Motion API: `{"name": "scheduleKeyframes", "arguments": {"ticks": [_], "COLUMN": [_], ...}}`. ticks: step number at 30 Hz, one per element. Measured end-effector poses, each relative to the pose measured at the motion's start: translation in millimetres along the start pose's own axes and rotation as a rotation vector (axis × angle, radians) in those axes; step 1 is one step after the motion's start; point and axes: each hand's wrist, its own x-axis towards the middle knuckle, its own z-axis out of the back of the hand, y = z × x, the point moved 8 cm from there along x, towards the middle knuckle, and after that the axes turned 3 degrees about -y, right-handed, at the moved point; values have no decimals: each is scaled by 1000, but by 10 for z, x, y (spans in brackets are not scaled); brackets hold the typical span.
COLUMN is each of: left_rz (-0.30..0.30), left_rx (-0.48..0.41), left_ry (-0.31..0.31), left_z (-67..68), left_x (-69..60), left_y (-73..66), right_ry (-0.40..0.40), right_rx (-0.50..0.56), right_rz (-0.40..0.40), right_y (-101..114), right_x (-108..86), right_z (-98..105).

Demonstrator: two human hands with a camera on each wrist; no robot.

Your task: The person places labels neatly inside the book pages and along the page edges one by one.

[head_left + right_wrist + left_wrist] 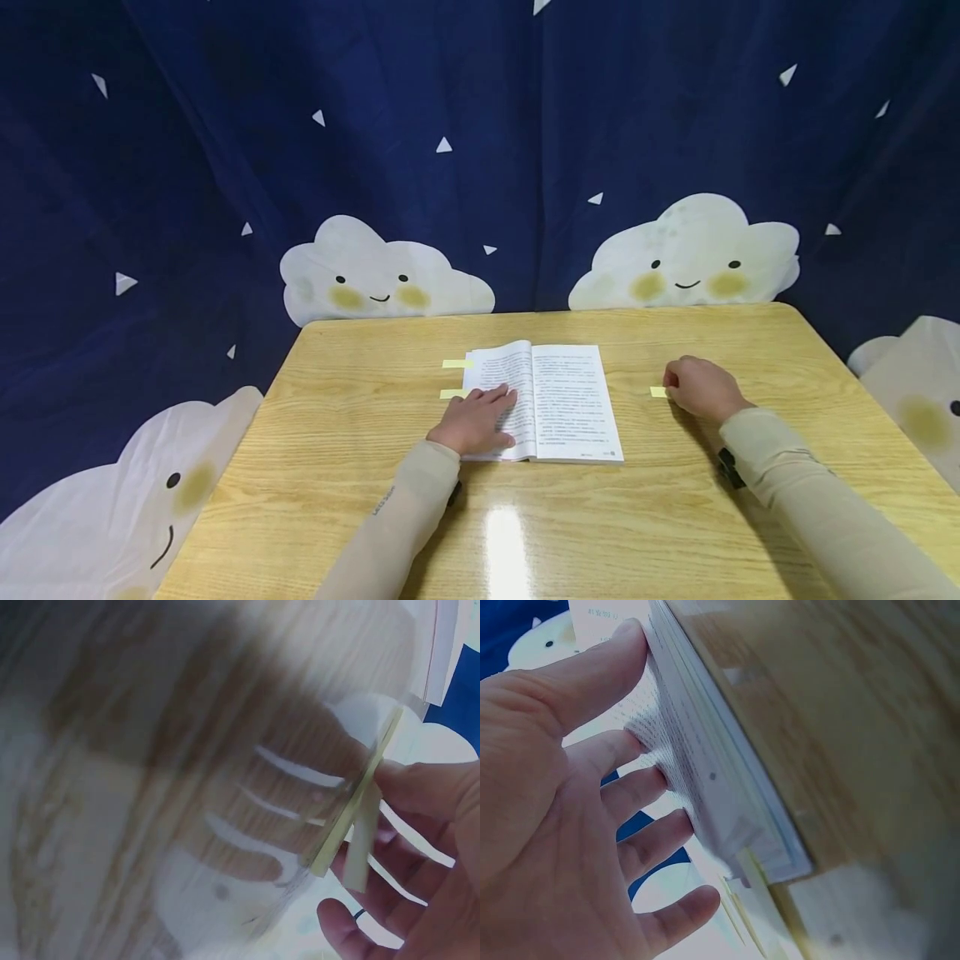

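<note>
An open book [576,404] lies on the table with printed pages showing. My left hand [472,423] rests on its left page, fingers spread; in the left wrist view the fingertips touch the paper near the page stack's edge. Two pale yellow sticky tabs, an upper tab [456,363] and a lower tab [453,394], stick out from the book's left side. To the right of the book, my right hand [703,388] is at a small yellow sticky-note pad [657,392]. The right wrist view shows thumb and fingers pinching a yellow strip [364,844] lifted partly off that pad.
The wooden table [337,500] has rounded far corners and reflects light near its front. Behind it hangs a dark blue curtain [450,75] with white clouds and triangles. A dark band [729,468] is under the right wrist.
</note>
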Motion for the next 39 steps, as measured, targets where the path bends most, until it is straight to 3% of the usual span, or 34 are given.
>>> {"name": "scheduleKeyframes", "arguments": {"ticks": [13, 23, 31, 39], "left_rz": [2, 1, -3, 4], "left_rx": [-4, -13, -17, -34], "left_ry": [3, 3, 5, 7], "left_z": [27, 10, -3, -6], "left_x": [-18, -3, -8, -6], "left_y": [-14, -7, -7, 3], "right_ry": [-33, 34, 123, 109], "right_rx": [-6, 99, 196, 183], "right_rz": [3, -5, -71, -82], "right_y": [21, 28, -41, -8], "right_x": [-13, 6, 6, 79], "right_z": [24, -31, -95, -67]}}
